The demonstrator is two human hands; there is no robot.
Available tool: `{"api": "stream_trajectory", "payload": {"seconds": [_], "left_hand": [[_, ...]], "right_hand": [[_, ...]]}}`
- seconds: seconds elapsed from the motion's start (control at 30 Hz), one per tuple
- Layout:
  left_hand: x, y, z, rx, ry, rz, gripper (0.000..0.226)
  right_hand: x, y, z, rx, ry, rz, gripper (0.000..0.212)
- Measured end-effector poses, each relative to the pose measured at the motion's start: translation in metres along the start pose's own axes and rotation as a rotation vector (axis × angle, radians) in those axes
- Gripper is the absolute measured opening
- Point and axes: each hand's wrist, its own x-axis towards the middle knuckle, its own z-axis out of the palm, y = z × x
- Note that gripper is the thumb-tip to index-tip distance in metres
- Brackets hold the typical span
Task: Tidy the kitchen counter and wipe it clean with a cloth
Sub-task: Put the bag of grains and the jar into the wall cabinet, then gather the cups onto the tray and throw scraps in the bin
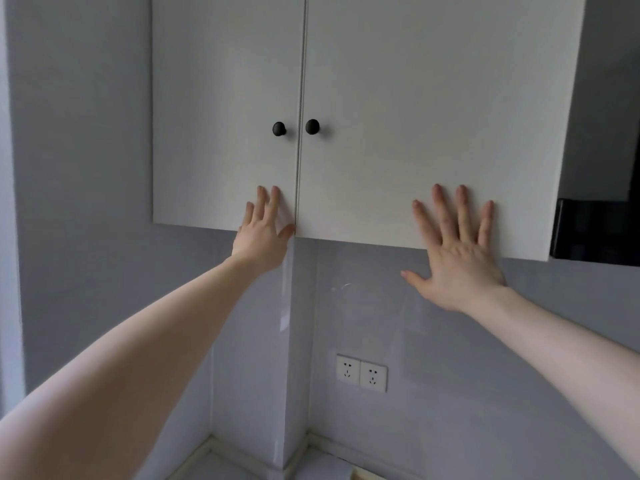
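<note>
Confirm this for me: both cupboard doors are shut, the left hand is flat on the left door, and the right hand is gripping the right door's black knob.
Not quite. In the head view the right hand lies flat and spread on the right door, well below its black knob. The rest stands: both doors shut, left hand on the left door.

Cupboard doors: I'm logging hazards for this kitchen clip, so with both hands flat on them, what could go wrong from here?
1. The left hand has its thumb at the gap between the left door and right door; it might get pinched.
2. Both hands press near the bottom edges, away from the knobs; the right hand could slip off.
</note>
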Motion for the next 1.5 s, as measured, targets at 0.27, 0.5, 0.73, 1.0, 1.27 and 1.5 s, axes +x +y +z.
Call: {"api": "stream_trajectory", "payload": {"seconds": [0.27, 0.5, 0.73, 1.0, 1.27, 1.5], "left_hand": [[-0.028, 0.019, -0.026, 0.122, -0.274, 0.016, 0.080], [-0.232, 0.027, -0.032, -0.085, -0.374, 0.262, 0.074], [-0.419, -0.005, -0.011, -0.195, -0.616, 0.146, 0.055], [-0.571, -0.052, 0.027, -0.271, -0.917, -0.272, 0.039], [-0.590, -0.036, 0.047, -0.261, -1.017, -0.236, 0.042], [-0.575, 0.012, 0.090, -0.307, -1.074, -0.129, 0.047]], "right_hand": [[-0.005, -0.031, -0.049, 0.308, -0.332, 0.012, 0.109], [-0.186, -0.096, -0.086, 1.118, -0.447, 0.081, 0.075], [-0.368, -0.134, -0.105, 1.368, -0.708, 0.422, 0.053], [-0.496, -0.149, -0.121, 1.302, -0.994, 0.589, 0.053], [-0.536, -0.141, -0.117, 1.256, -1.132, 0.689, 0.052], [-0.557, -0.105, -0.111, 1.185, -1.120, 0.790, 0.051]]}}
